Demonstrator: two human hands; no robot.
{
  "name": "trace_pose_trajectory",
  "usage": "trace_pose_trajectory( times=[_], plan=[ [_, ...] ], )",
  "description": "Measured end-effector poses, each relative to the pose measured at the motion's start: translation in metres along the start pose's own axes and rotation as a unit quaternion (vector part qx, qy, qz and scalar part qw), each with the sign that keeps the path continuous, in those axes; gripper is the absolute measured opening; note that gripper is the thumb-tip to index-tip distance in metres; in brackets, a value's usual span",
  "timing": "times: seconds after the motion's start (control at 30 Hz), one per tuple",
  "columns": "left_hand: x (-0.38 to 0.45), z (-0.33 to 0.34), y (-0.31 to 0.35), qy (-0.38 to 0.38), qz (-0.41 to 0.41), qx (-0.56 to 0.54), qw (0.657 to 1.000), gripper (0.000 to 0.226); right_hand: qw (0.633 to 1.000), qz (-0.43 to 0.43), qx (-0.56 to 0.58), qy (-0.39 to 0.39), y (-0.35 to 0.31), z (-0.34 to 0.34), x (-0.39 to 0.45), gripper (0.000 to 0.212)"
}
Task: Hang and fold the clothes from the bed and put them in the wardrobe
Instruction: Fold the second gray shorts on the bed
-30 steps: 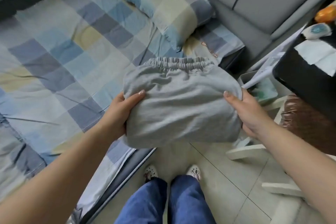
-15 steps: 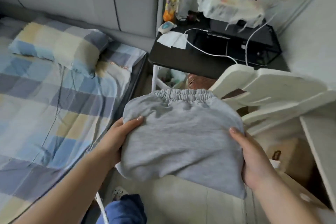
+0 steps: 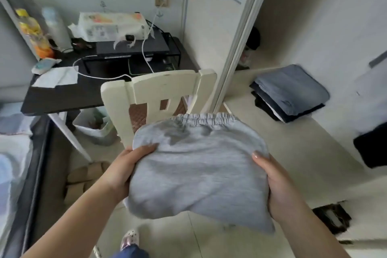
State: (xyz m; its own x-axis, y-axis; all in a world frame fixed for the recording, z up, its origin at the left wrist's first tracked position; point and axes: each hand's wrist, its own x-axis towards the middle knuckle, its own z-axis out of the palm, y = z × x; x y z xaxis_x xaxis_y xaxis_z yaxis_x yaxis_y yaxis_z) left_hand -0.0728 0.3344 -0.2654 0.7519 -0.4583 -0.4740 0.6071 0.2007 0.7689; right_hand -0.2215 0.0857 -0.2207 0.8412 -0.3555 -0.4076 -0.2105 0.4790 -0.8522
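item: folded grey sweatpants [image 3: 199, 165], held in mid-air near the chair [image 3: 159, 90], wardrobe [image 3: 293, 27] open to the right
left hand [image 3: 123, 165]: clamped on left edge, thumb on top
right hand [image 3: 276, 184]: clamped on right edge
handling: soft, light, floppy; likely unfolds unless supported from both sides
target: shelf by folded stack [image 3: 291, 92]
text: wardrobe door lettering blurred, unreadable

cream chair [image 3: 159, 88] before black desk [image 3: 62, 98]; pale tiled floor [image 3: 209, 241]
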Motion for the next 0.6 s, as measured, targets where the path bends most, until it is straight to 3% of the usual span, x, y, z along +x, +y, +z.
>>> trace_pose_trajectory(
  times=[0.2,0.37,0.5,0.6],
  plan=[
    [0.071,0.05,0.002,-0.069,-0.117,0.065,0.989,0.064,0.997,-0.029,0.016,0.075,-0.02,-0.044,0.019,0.054],
    [0.153,0.086,0.002,-0.185,-0.221,0.12,0.95,0.038,0.986,-0.046,0.04,0.154,-0.039,-0.068,0.067,0.04],
    [0.221,0.126,0.013,-0.253,-0.257,0.177,0.916,0.041,0.965,-0.064,0.081,0.243,-0.059,-0.083,0.096,0.035],
    [0.261,0.158,0.023,-0.301,-0.299,0.218,0.879,0.056,0.947,-0.076,0.11,0.291,-0.069,-0.095,0.111,0.036]
  ],
)
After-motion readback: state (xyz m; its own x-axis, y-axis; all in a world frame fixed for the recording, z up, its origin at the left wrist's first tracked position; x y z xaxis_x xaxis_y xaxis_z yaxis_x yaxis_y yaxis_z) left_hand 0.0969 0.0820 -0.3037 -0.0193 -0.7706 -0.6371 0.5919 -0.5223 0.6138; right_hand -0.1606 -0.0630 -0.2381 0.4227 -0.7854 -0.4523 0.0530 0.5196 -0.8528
